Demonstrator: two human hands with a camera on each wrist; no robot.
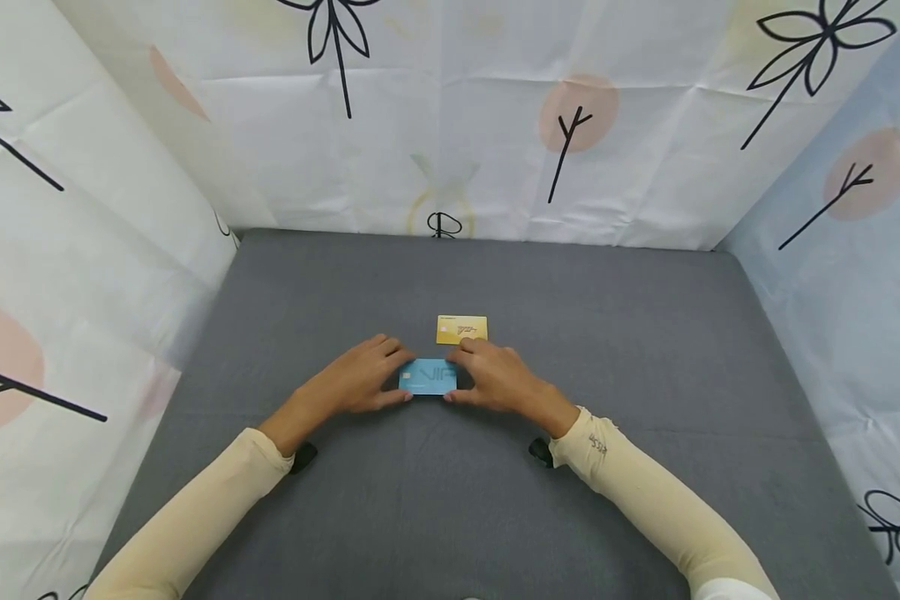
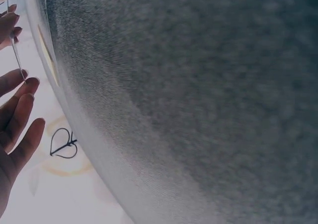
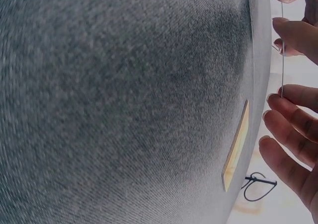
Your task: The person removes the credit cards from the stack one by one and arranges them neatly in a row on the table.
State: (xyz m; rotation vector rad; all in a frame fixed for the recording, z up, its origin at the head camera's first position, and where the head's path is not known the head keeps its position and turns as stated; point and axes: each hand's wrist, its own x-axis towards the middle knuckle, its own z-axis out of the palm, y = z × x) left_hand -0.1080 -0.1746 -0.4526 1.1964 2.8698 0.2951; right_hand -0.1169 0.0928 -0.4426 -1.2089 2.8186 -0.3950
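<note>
Both hands hold a light blue card (image 1: 429, 377) with "VIP" lettering, off the table, between them. My left hand (image 1: 363, 377) pinches its left end between thumb and fingers. At the opposite end, my right hand (image 1: 501, 379) grips the card the same way, its other fingers spread behind. From the wrist views the blue card (image 3: 282, 70) appears edge-on as a thin line. A yellow card (image 1: 457, 327) lies flat on the table just beyond the right fingers, which overlap its lower edge in the head view.
A grey cloth (image 1: 450, 517) covers the table. White patterned sheets (image 1: 480, 158) hang around the back and sides. Black straps or devices (image 1: 540, 451) sit at both wrists, beside cream sleeves (image 1: 645, 492).
</note>
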